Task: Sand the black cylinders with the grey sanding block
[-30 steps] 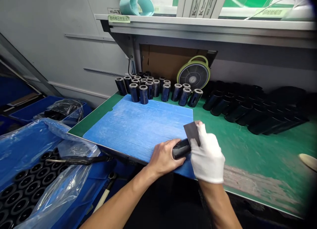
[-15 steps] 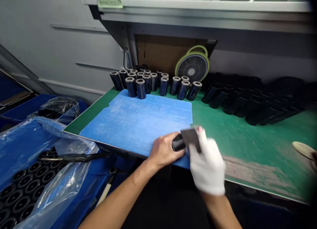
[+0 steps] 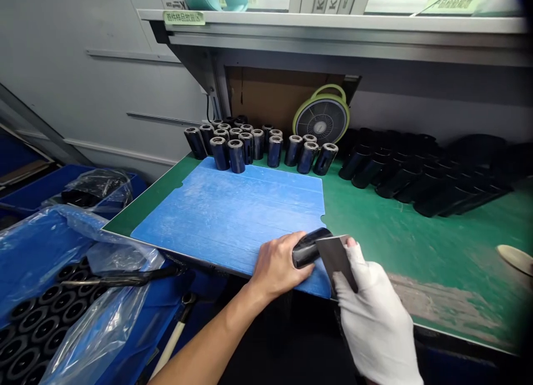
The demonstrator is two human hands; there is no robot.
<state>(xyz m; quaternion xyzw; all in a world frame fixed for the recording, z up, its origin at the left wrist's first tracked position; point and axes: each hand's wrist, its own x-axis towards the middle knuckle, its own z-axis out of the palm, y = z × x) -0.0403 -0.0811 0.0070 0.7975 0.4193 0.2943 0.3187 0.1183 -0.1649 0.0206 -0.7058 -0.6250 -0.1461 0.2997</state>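
Note:
A glossy black cylinder [image 3: 307,250] lies tilted in my bare left hand [image 3: 275,264], whose fingers wrap round its near end. In my white-gloved right hand [image 3: 368,296] is a flat, dark grey rectangular sheet [image 3: 336,260], pinched between thumb and fingers. The sheet's upper edge is against or just in front of the cylinder's far end; I cannot tell whether they touch. Both hands are over the front edge of a blue sheet [image 3: 233,207] on the green tabletop [image 3: 375,235].
Several dark cylinders [image 3: 275,151] stand upright at the back, beside a green-rimmed fan [image 3: 320,123]. More black cylinders [image 3: 400,176] are at the right. A plastic-lined blue bin [image 3: 137,296] with black cylinders is at lower left. A pale round disc [image 3: 515,258] lies at far right.
My right hand has moved down and to the right with the sheet, exposing more of the cylinder. My left hand is slightly lower, and the view has tilted up a little.

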